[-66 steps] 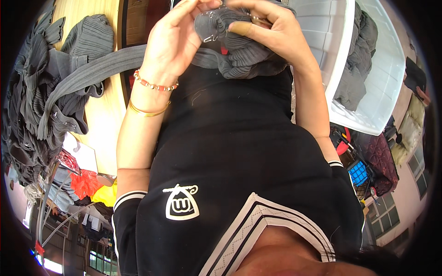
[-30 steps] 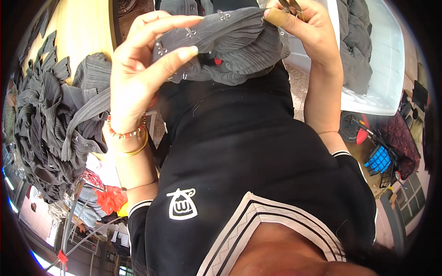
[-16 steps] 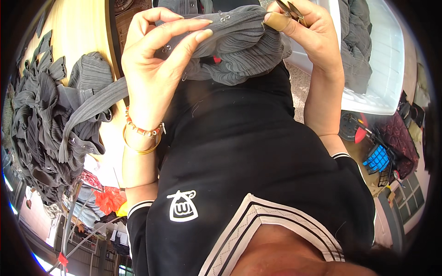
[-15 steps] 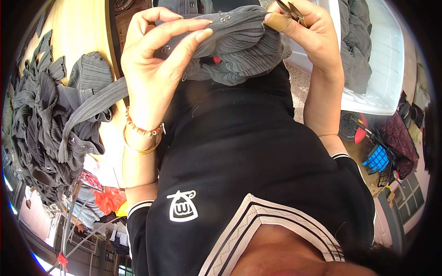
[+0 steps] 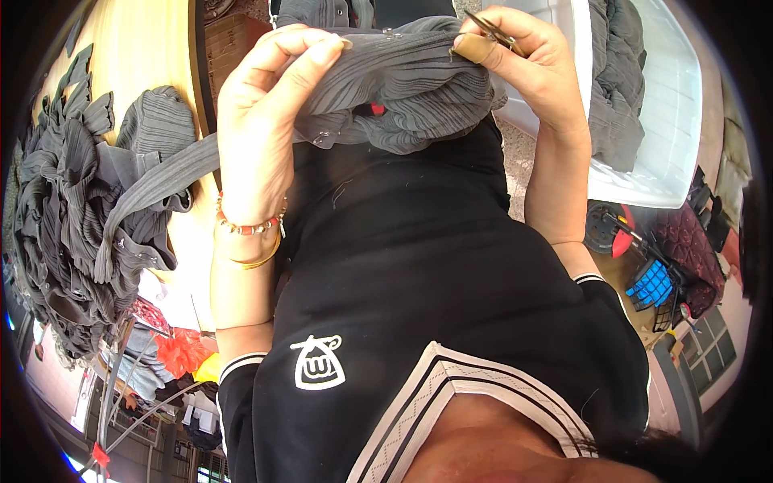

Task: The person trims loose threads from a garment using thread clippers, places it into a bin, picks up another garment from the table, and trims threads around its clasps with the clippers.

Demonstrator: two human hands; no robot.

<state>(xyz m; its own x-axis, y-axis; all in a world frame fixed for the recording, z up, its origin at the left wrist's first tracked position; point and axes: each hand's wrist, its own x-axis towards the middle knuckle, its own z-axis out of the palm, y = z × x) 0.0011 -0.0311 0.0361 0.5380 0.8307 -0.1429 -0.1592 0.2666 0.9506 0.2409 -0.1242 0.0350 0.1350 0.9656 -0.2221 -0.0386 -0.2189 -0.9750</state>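
Observation:
A dark grey pleated garment [image 5: 403, 88] with small clear buttons along its band stretches between my hands, bunched over my lap. My left hand [image 5: 270, 113] is closed, thumb and forefinger pinching the band. My right hand [image 5: 531, 68] is closed around a small pair of dark thread snips [image 5: 501, 36], its blades pointing up and left. The thumb of that hand wears a tan cover and presses at the garment's edge, where a short loose thread hangs. Part of the band trails left past my left wrist.
A heap of similar grey garments [image 5: 68, 217] lies on the wooden table [image 5: 157, 48] to the left. At the right stands a translucent white plastic bin [image 5: 672, 105] holding more grey cloth [image 5: 616, 88]. Beyond it are a blue basket [image 5: 651, 283] and a dark red quilted cover [image 5: 684, 249].
The fingers of my left hand have closed in from a more spread pinch and shifted slightly left along the band. My right hand has dipped a little, still with the snips.

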